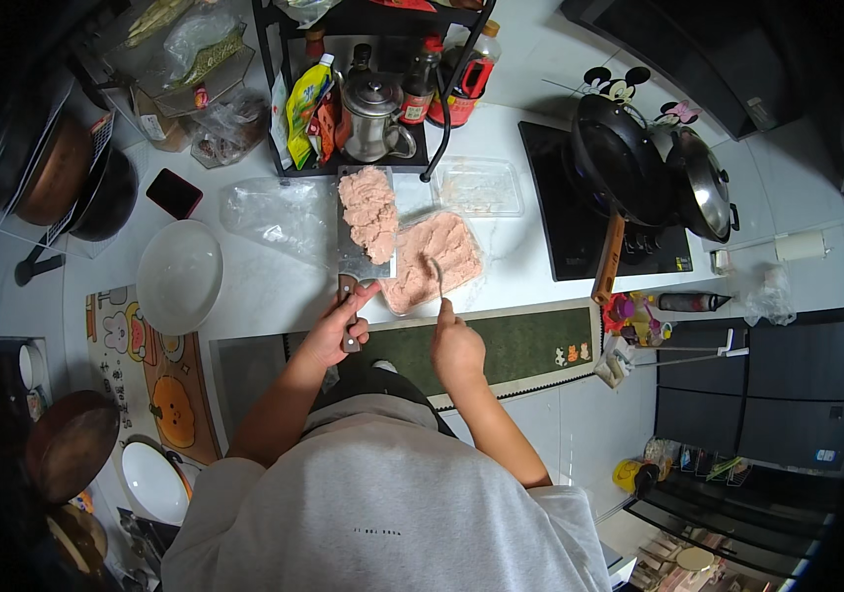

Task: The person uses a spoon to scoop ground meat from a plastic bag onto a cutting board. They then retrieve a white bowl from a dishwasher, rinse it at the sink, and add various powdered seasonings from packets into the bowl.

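My left hand [335, 330] grips the wooden handle of a cleaver [365, 269], its index finger stretched towards the tub's near left corner. A mound of pale pink minced meat [368, 213] lies along the flat of the wide blade. Right beside the blade, a rectangular plastic container [395, 305] holds more of the pink mince [451, 244]. My right hand [459, 348] is closed around the handle of a metal utensil [436, 275], seemingly a spoon, whose tip rests in that mince. Its head is partly hidden in the meat.
A clear plastic lid [478, 188] lies behind the container. Left are a plastic bag [277, 216], a white bowl [180, 277] and a phone [174, 194]. A black rack [433, 159] with bottles stands behind; a wok [614, 159] sits on the right cooktop [562, 244], its handle jutting towards the counter edge.
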`<state>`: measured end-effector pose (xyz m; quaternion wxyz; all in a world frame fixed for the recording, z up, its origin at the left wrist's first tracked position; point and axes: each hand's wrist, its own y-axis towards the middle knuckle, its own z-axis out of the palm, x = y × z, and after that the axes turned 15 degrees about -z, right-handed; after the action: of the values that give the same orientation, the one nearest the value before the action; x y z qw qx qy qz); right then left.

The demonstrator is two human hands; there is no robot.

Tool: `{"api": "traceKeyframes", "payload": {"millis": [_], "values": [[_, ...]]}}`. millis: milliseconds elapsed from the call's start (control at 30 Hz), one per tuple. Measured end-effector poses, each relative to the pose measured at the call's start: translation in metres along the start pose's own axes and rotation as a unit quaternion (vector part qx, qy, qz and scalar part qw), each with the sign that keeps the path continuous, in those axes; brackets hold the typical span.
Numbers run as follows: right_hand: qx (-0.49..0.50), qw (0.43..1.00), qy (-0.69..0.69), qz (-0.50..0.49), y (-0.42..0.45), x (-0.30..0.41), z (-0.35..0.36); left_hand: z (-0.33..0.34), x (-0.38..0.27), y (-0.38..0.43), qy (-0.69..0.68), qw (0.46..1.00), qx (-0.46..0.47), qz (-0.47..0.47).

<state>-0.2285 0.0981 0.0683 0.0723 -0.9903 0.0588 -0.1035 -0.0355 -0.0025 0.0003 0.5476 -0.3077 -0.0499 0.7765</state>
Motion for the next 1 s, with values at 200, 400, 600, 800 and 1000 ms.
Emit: {"api": "traceKeyframes", "payload": {"millis": [200, 400, 600, 800, 1000], "values": [[-0.159, 0.954, 0.254, 0.02, -0.004, -0.015, 0.005, 0.002, -0.002, -0.004, 0.006, 1.0, -0.017, -0.008], [-0.117, 0.664, 0.728, 0.127, -0.015, -0.022, -0.042, 0.019, -0.011, -0.029, 0.025, 0.999, -0.028, -0.014], [-0.137, 0.695, 0.706, 0.019, -0.029, -0.021, -0.057, 0.053, -0.025, -0.052, 0.008, 0.996, 0.06, -0.063], [-0.284, 0.854, 0.403, -0.169, -0.022, -0.014, -0.057, 0.086, -0.038, -0.06, -0.011, 0.988, 0.13, -0.085], [-0.332, 0.872, 0.285, -0.219, -0.023, -0.018, -0.063, 0.093, -0.041, -0.061, -0.036, 0.987, 0.124, -0.093]]}}
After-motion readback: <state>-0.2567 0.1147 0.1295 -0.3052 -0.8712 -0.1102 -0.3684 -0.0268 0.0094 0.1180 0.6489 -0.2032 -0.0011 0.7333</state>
